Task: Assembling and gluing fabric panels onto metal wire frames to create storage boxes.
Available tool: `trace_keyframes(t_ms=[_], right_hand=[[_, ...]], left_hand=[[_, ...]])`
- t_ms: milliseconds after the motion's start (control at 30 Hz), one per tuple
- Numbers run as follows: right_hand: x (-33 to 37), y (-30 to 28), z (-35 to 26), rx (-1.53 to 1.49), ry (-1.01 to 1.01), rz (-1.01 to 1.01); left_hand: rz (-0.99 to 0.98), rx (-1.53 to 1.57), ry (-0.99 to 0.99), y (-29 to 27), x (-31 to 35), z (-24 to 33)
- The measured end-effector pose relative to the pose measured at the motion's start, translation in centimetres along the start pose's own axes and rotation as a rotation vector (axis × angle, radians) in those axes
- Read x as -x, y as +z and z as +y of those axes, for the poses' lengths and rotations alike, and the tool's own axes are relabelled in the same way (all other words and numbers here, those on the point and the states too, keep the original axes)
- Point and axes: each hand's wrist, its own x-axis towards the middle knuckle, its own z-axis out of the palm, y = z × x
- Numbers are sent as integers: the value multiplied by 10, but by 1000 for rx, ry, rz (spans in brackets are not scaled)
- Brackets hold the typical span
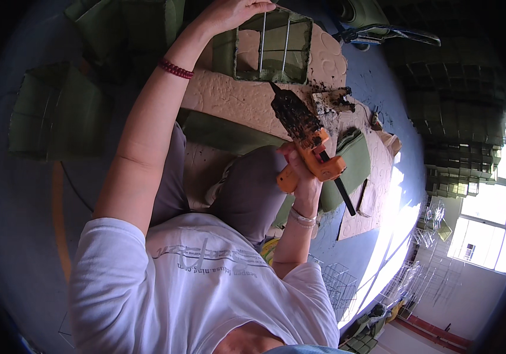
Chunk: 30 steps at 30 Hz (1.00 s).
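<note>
My right hand [304,171] is wrapped round the handle of an orange glue gun [327,166]. The gun's front half is caked in dark residue, and its thin nozzle points up and left. A dark glue stick [344,196] sticks out of its rear. Just beyond the nozzle tip lies a green fabric box [275,50] with two pale metal rods across its open face. My left hand [229,15] reaches to the far edge of this box, its fingers closed at the rim beside a rod. The upper part of that hand is close to the picture's top edge.
Embossed tan cardboard [223,88] covers the floor, with a dirty block [331,100] right of the nozzle. Folded green fabric pieces [347,168] lie by my right hand. Another green box [52,112] stands at left. Stacked green boxes [454,106] and wire frames [424,277] fill the right.
</note>
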Motion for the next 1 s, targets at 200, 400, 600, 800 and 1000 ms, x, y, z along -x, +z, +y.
trace_keyframes(t_ms=[200, 400, 600, 800, 1000], right_hand=[[-1, -3, 4, -48, -25, 13], [-2, -10, 5, -56, -14, 39], [-4, -12, 6, -49, -57, 52], [-7, -15, 6, -52, -71, 72], [-10, -26, 14, -2, -87, 111]], left_hand=[[80, 28, 79, 5, 2, -18], [-41, -9, -72, 1, 1, -2], [-14, 12, -67, -2, 1, -2], [30, 41, 8, 1, 1, -7], [-12, 25, -56, 1, 1, -10]])
